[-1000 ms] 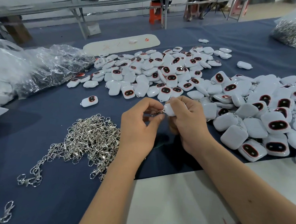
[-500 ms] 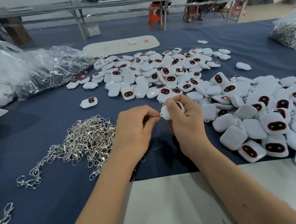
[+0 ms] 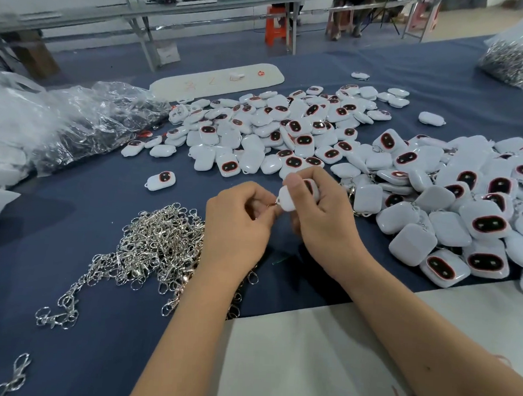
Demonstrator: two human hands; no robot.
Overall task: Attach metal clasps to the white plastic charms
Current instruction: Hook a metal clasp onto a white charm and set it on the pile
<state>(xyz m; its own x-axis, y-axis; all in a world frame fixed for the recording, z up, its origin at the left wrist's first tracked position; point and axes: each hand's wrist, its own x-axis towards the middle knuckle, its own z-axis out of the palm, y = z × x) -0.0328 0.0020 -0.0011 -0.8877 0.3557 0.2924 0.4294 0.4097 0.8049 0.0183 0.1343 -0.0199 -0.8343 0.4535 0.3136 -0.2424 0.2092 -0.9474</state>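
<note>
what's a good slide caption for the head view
Right hand holds a white plastic charm while left hand pinches a silver metal clasp at its loop.

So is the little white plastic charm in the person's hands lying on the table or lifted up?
Lifted up. The right hand grips the white plastic charm above the blue cloth, while the left hand pinches a metal clasp at its edge.

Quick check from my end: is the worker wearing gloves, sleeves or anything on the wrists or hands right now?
No. Both the left hand and the right hand are bare, with no gloves, rings, watch or wristbands showing. Both forearms are uncovered up to the frame edge, so no sleeves are in view. Fingernails look short and unpainted.
</note>
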